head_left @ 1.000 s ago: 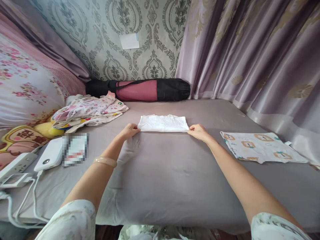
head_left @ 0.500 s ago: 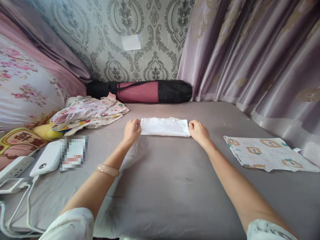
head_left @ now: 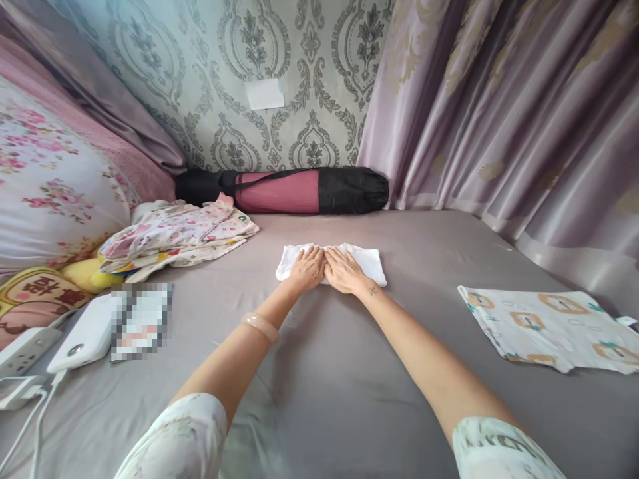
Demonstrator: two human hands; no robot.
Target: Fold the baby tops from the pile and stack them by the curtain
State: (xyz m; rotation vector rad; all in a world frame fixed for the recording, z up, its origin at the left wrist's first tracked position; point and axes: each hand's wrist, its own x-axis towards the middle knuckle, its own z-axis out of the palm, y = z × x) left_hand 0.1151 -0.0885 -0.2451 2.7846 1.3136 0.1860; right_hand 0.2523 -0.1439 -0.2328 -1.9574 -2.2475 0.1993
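Note:
A white folded cloth (head_left: 372, 261) lies on the grey bed sheet (head_left: 344, 372) in front of me, its long side running left to right. My left hand (head_left: 308, 267) rests flat on its left-centre part, fingers stretched out. Beside it, my right hand (head_left: 344, 269) presses flat on the middle, fingers pointing up and to the left. The two hands nearly meet at the fingertips. They cover the cloth's middle; its two ends and far edge show.
To the right lies a flat printed cloth (head_left: 534, 326). Crumpled patterned clothes (head_left: 184, 229) are heaped at the left. A rolled mat in a bag (head_left: 279, 191) lies along the wall. Near left are a white power bank (head_left: 87, 332), a power strip (head_left: 24, 352) and cables.
Both hands have let go of the white cloth's two ends and moved inward, now lying flat on its middle. The view has tilted slightly, so surroundings sit lower.

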